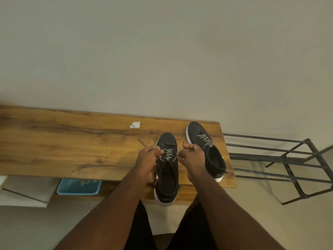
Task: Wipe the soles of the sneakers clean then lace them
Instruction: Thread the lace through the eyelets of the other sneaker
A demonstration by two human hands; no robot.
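Note:
Two black sneakers with white soles stand upright on a wooden table (72, 150). The near sneaker (167, 179) points away from me, its heel over the table's front edge. Its black-and-white patterned lace (168, 154) crosses the lower eyelets. My left hand (146, 159) pinches the lace's left end, which trails out to the left. My right hand (191, 157) pinches the right end, held up beside the shoe. The second sneaker (207, 150) lies to the right, partly laced, behind my right hand. A crumpled white tissue (135, 125) rests near the table's far edge.
A blue plastic bin (78, 186) sits on the floor under the table's front edge. A black metal rack (281, 159) stands just right of the table. A plain wall runs behind the table.

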